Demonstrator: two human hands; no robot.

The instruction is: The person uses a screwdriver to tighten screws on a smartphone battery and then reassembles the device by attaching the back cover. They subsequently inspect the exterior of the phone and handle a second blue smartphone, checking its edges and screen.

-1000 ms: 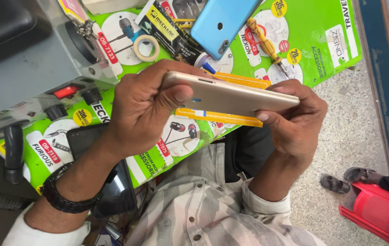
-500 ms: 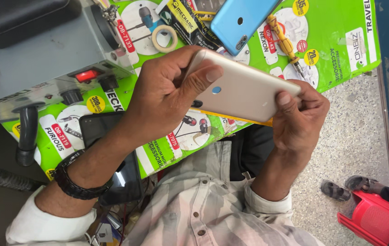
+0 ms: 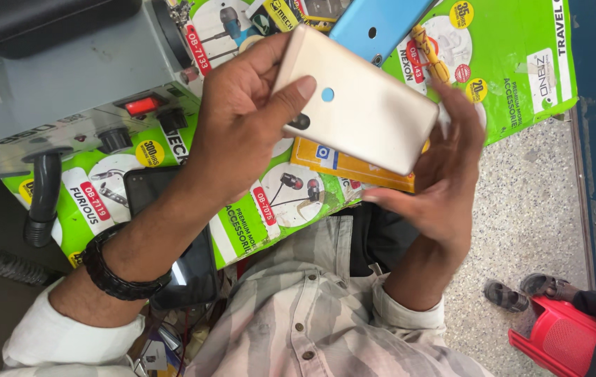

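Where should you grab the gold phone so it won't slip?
Best by its two long edges, near the middle, coming from the free lower-right end. The gold phone is flat, smooth and tilted, back up; the left hand pinches its upper-left end, and the right hand is open beneath the other.

The left hand (image 3: pixel 242 119) grips a slim gold-coloured smartphone (image 3: pixel 361 105), back side up with a blue dot on it, while the open right hand (image 3: pixel 438 181) touches its lower right edge, above a green printed poster (image 3: pixel 521 63) and a glossy blue phone (image 3: pixel 375 24).
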